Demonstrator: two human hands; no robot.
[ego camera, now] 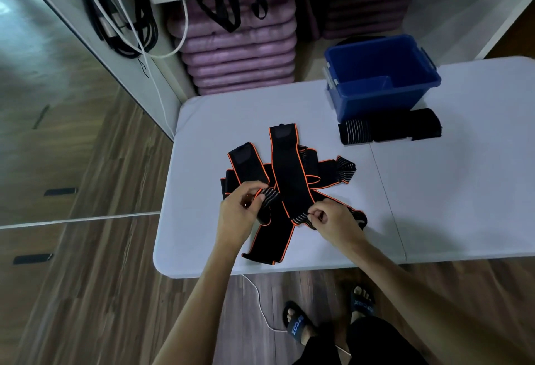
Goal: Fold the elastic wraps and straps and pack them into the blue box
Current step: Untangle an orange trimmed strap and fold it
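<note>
Left hand (pixel 240 208) pinching the grey-striped end of a black strap (pixel 267 195); right hand (pixel 330 220) pinching another striped end (pixel 301 218). Both over a loose pile of orange-edged wraps (pixel 286 179) on the white table (pixel 434 205). Blue box (pixel 382 75) open at the far edge, 3 folded wraps (pixel 389 130) just beside its near wall.
</note>
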